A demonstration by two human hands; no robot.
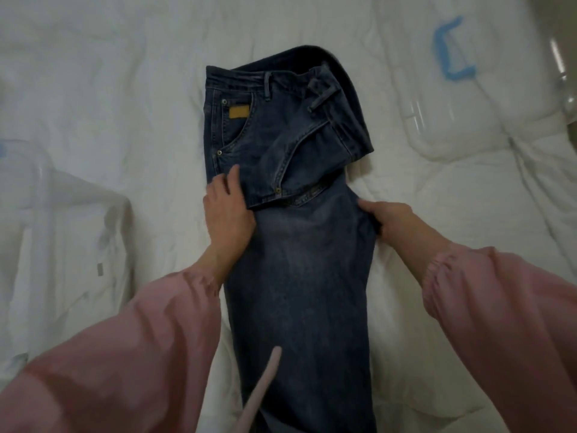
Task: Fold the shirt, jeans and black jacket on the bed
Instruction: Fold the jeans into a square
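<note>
A clear plastic bag (62,214) lies at the left edge of the bed (140,89), with white material and faint blue print showing through it; what it holds cannot be told. Beside it, a person in pink sleeves (125,354) works on a pair of dark blue jeans (299,276) laid lengthwise down the middle of the bed, waistband at the far end and the seat doubled over in a flap. The left hand (226,214) pinches the jeans' left edge at the foot of that flap, thumb on top of the denim and fingers tucked beneath. A tan patch (239,112) marks the pocket near the waistband. A pale pink cord (265,385) hangs blurred in the foreground. The right hand (390,220) grips the jeans' right edge, fingers curled under the cloth. Further right rests a second clear plastic pack (452,120) bearing a blue mark (449,48), its contents white and indistinct. A rumpled white quilt covers the bed.
</note>
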